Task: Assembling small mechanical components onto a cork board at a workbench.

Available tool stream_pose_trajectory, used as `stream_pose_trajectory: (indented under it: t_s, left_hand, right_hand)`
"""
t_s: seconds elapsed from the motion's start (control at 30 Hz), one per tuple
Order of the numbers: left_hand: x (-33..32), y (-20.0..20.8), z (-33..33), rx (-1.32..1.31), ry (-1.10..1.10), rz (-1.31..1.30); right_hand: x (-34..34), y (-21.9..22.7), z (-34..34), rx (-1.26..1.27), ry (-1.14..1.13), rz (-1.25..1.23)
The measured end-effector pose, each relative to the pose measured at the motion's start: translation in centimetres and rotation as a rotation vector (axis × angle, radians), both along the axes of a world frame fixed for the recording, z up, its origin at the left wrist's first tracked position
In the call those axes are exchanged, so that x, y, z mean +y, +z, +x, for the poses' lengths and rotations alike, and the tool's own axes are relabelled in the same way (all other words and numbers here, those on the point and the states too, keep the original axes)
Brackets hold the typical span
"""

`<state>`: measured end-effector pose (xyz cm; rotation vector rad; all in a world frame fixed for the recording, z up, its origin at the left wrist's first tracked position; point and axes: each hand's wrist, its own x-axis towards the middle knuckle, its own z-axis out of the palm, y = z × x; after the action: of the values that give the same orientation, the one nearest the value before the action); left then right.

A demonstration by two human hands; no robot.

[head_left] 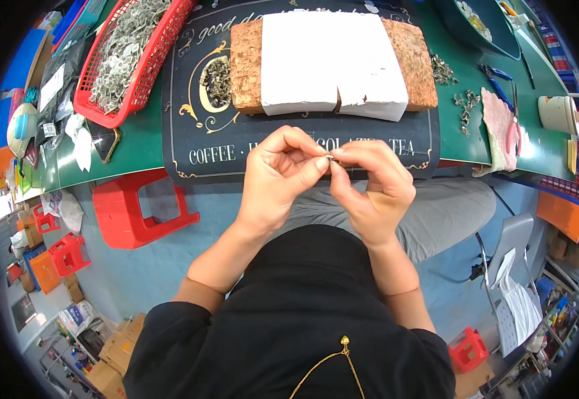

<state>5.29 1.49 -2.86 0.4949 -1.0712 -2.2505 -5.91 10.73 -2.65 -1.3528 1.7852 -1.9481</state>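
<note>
My left hand (277, 179) and my right hand (377, 193) meet just in front of the table edge, over the black printed mat (176, 143). Thumb and finger of each are pinched on one tiny dark metal piece (331, 158); most of it is hidden by the fingertips, so its exact kind does not show. Beyond my hands lies a wide cork block (246, 63) with a white paper sheet (329, 60) wrapped over its middle. Small metal pieces (217, 83) are heaped at the block's left end, with more loose metal pieces (442, 70) at its right.
At the left a red plastic basket (108, 120) holds many silvery metal parts. Blue-handled pliers (497, 73), red-handled pliers (514, 138) and a pink cloth (495, 126) lie right. A dark teal bowl (510, 48) sits far right. A red stool (120, 213) stands below the table's left side.
</note>
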Motion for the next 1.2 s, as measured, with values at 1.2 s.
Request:
stream_pose_trajectory:
  t_s: [1.2]
  left_hand:
    - [-3.8,1.5,-0.5,-0.647,0.482,-1.465]
  right_hand:
    - [-3.7,4.1,-3.0,0.647,-0.081,0.322]
